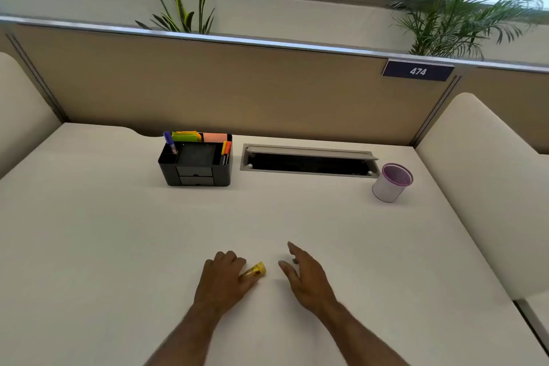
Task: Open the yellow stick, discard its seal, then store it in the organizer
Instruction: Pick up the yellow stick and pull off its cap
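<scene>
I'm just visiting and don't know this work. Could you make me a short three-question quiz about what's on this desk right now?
1. True or false: the yellow stick already stands in the organizer.
2. Which hand touches the stick? A. left hand B. right hand C. both
3. Fill in: the mesh cup stands to the ___ of the cable hatch.

Key: 1. False; it lies on the desk under the left hand's fingers. 2. A; the right hand is open, beside the stick, apart from it. 3. right.
</scene>
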`<state>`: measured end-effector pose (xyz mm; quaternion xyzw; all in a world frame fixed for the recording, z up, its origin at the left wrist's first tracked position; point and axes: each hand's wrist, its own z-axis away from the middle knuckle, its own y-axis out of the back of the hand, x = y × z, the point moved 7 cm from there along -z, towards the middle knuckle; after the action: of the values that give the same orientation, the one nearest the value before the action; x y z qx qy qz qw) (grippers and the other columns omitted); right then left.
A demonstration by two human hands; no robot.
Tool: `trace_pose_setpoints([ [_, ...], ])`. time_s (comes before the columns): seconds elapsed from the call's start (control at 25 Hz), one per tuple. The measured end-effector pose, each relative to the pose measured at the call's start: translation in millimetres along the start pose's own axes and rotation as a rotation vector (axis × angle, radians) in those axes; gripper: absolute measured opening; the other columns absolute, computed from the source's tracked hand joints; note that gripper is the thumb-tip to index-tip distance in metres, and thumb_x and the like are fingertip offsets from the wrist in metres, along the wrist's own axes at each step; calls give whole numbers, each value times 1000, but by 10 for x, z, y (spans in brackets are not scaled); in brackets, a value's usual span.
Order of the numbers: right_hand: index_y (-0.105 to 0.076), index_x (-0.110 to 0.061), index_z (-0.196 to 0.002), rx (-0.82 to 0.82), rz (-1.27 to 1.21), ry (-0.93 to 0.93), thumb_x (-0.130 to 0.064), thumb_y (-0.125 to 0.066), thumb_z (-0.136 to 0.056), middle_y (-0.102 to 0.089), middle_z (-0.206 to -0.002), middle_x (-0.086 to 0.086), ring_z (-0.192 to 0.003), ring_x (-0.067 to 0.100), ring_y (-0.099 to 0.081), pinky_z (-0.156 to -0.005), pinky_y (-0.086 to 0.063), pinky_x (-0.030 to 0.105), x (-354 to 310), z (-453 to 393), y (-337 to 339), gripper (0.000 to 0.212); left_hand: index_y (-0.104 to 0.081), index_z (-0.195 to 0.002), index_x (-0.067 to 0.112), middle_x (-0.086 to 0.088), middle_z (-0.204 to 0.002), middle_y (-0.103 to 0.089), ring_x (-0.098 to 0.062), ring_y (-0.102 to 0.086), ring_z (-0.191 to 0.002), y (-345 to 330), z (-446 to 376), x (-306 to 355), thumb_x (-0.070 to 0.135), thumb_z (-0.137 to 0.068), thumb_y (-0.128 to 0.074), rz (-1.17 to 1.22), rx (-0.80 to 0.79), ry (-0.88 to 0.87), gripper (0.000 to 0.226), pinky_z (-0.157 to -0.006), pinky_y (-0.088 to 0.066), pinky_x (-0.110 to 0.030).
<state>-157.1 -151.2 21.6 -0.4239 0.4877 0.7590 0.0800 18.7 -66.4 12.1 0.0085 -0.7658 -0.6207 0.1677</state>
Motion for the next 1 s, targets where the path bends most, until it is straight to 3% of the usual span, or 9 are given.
trace_pose_setpoints([
  [0.12, -47, -20, -142, 62, -124, -78, -41, -57, -95, -60, -136, -2, -106, 12, -62, -96, -49, 27, 39, -69, 8, 52, -67, -72, 26, 7, -67, -60, -19, -56, -62, -44, -13, 40, 51, -69, -69, 23, 16, -38, 25, -52, -40, -32],
  [0.2, -53, -19, -137, 83, -184, -123, -39, -60, -94, -66, -125, -1, -96, 9, -64, -90, -52, 26, 61, -101, -4, 47, -67, -72, 26, 8, -66, -60, -18, -56, -61, -65, -26, 58, 52, -71, -66, 74, -15, -16, 26, -51, -40, -31],
  [0.32, -60, -21, -128, 61, -315, -178, -36, -66, -91, -69, -118, -1, -93, 6, -67, -86, -55, 26, 68, -162, -16, 40, -68, -79, 25, 8, -70, -62, -16, -56, -61, -2, -71, 117, 57, -77, -53, 170, 28, -5, 35, -52, -40, -31],
  [0.44, -63, -26, -118, 47, -486, -207, -33, -75, -85, -72, -112, 2, -89, 16, -72, -86, -60, 39, 24, -222, -20, 36, -67, -86, 25, 7, -73, -63, -15, -57, -63, 106, -144, 267, 55, -79, -55, 285, 87, -14, 33, -54, -42, -30],
  [0.64, -70, -14, -112, 88, -711, -171, -16, -81, -80, -75, -102, 7, -94, 19, -74, -88, -60, 41, -181, -280, 149, 34, -66, -94, 25, 10, -80, -67, -11, -56, -68, 314, -275, 466, 52, -84, -55, 465, 181, 8, 30, -58, -50, -32],
  [0.84, -73, -17, -95, 214, -592, -64, -17, -84, -76, -77, -88, -1, -83, 10, -73, -75, -59, 22, -453, -237, 457, 22, -69, -92, 25, 9, -76, -71, -11, -61, -64, 477, -373, 582, 44, -86, -59, 586, 257, 46, 23, -54, -53, -31],
  [1.0, -70, -16, -89, 239, -402, 77, -21, -84, -75, -76, -80, -4, -76, 10, -72, -68, -58, 19, -658, -216, 600, 21, -73, -103, 19, 2, -86, -78, -13, -68, -67, 512, -397, 623, 25, -83, -74, 641, 295, 30, 20, -59, -57, -27],
])
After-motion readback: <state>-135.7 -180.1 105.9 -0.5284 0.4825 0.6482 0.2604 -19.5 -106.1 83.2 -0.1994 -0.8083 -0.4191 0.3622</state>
